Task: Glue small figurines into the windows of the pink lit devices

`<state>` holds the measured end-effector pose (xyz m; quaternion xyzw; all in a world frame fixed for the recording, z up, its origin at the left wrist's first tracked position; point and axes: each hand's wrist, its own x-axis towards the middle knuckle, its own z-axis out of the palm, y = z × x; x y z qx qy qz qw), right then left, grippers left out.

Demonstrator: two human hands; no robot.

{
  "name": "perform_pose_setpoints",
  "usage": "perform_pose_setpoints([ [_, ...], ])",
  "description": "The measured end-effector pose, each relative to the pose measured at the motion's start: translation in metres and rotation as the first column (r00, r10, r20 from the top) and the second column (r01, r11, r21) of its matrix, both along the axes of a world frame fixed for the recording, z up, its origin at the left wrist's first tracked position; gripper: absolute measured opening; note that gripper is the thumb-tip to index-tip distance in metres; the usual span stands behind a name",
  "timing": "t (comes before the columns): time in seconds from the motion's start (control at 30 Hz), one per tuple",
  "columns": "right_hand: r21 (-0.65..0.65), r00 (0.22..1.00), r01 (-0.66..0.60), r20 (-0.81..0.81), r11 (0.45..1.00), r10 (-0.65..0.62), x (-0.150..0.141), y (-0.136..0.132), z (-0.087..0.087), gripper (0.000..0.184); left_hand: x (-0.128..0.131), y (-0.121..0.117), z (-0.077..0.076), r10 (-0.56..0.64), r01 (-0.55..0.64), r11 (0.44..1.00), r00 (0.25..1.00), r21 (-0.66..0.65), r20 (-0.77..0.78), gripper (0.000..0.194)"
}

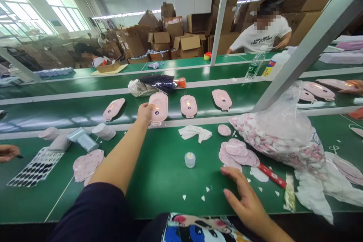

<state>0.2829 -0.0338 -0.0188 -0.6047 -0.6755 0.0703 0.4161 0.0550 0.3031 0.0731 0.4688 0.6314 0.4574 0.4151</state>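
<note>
Out over the far edge of the near work surface, my left hand (146,114) grips a pink plastic lid (160,103) by its left side. The lid is rounded, with side clips and a small dark round spot. My right hand (244,194) hovers at the near right, thumb and fingers apart, holding nothing. Just beyond it lies a pile of pink printed oval stickers (236,151), with a red-handled tool (272,176) beside them. A small white candle-like cup (190,159) stands between my arms, and a crumpled white cloth (195,133) lies behind it.
More pink lids (188,106) lie along the belt (244,102). A plastic bag of pink printed pieces (280,136) sits at right, below a slanted metal post (300,45). A water bottle (255,64) stands farther back. Another person's hand (10,153) reaches in from the left.
</note>
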Motion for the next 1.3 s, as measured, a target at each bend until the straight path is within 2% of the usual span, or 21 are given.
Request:
perform_pose_setpoints([
  [0.1,-0.145,0.995,-0.077,-0.075,0.986,0.066,-0.010,0.023,0.015,0.045,-0.013,-0.068,-0.001,-0.059,0.066,0.998,0.955,-0.016,0.291,0.027],
  [0.17,-0.199,0.992,-0.102,-0.098,0.975,0.083,-0.026,0.044,0.016,0.059,-0.024,-0.121,-0.004,-0.047,0.060,0.998,0.898,-0.017,0.437,0.025],
  [0.23,-0.226,0.989,-0.116,-0.114,0.967,0.092,-0.043,0.063,0.012,0.064,-0.035,-0.171,-0.010,-0.007,0.014,1.000,0.841,-0.009,0.541,0.029],
  [0.33,-0.248,0.983,-0.152,-0.134,0.957,0.122,-0.059,0.082,0.003,0.048,-0.045,-0.227,-0.018,0.075,-0.079,0.997,0.783,-0.022,0.617,0.040],
  [0.43,-0.255,0.976,-0.187,-0.161,0.949,0.149,-0.058,0.088,-0.006,0.038,-0.048,-0.260,-0.023,0.099,-0.115,0.993,0.749,-0.019,0.655,0.051],
  [0.53,-0.234,0.966,-0.216,-0.195,0.948,0.172,-0.051,0.086,-0.011,0.040,-0.045,-0.279,-0.027,0.027,-0.058,0.998,0.703,0.019,0.711,0.059],
  [0.63,-0.160,0.967,-0.174,-0.216,0.972,0.137,-0.048,0.073,-0.005,0.053,-0.039,-0.291,-0.030,-0.042,0.024,0.999,0.677,0.035,0.735,0.055],
  [0.73,-0.006,0.969,-0.104,-0.227,0.995,0.100,-0.054,0.048,0.017,0.060,-0.031,-0.300,-0.033,-0.074,0.062,0.997,0.648,0.044,0.758,0.048],
  [0.8,0.075,0.948,-0.168,-0.263,0.983,0.182,-0.061,0.029,0.037,0.060,-0.028,-0.303,-0.034,-0.097,0.083,0.995,0.621,0.058,0.778,0.046],
  [0.83,0.060,0.922,-0.239,-0.299,0.969,0.246,-0.066,0.021,0.046,0.064,-0.026,-0.305,-0.035,-0.114,0.099,0.993,0.610,0.067,0.784,0.047],
  [0.9,-0.062,0.838,-0.406,-0.422,0.912,0.344,-0.074,0.010,0.060,0.074,-0.024,-0.309,-0.036,-0.154,0.141,0.986,0.598,0.086,0.787,0.049],
  [0.97,-0.204,0.748,-0.520,-0.577,0.829,0.328,-0.081,0.005,0.065,0.079,-0.023,-0.312,-0.037,-0.196,0.180,0.978,0.594,0.109,0.781,0.050],
  [1.03,-0.255,0.665,-0.565,-0.703,0.784,0.250,-0.086,0.002,0.065,0.074,-0.023,-0.316,-0.040,-0.227,0.213,0.969,0.588,0.122,0.777,0.052],
  [1.13,-0.261,0.593,-0.557,-0.789,0.788,0.158,-0.091,0.000,0.058,0.069,-0.024,-0.322,-0.044,-0.241,0.243,0.963,0.573,0.118,0.783,0.056],
  [1.3,-0.287,0.586,-0.565,-0.799,0.774,0.131,-0.099,-0.006,0.055,0.072,-0.028,-0.328,-0.049,-0.274,0.244,0.957,0.594,0.154,0.756,0.062],
])
